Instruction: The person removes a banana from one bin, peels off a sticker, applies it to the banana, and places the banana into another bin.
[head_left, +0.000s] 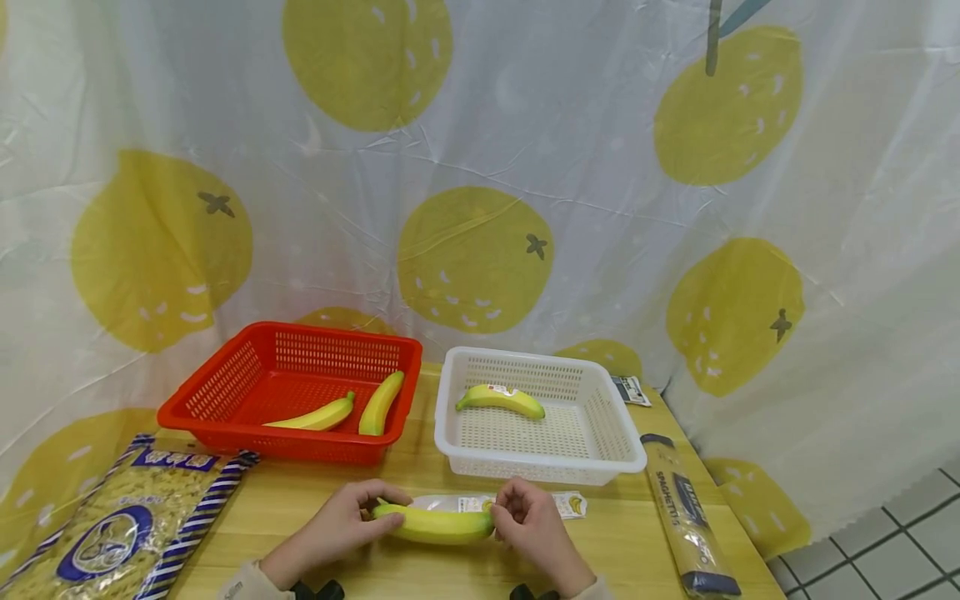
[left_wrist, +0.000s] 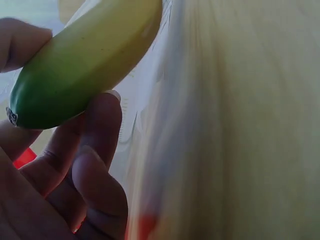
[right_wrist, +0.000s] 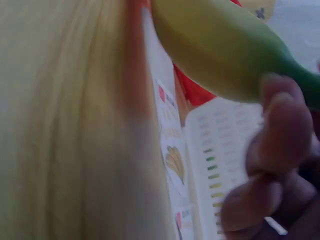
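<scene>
Spanning left grip (head_left: 349, 522) to right grip (head_left: 531, 523), held banana (head_left: 438, 527)

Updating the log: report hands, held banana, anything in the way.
Left hand and right hand gripping banana at opposite ends. Banana crosswise, unpeeled, green at both ends. Label strip just beyond it, partly hidden; no obstruction seen.

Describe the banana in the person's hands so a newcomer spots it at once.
Find the red plastic basket and white plastic basket at the back of the table. Nearer the camera, the left hand and right hand hold this banana by opposite ends. It is the only one outside both baskets.
</scene>
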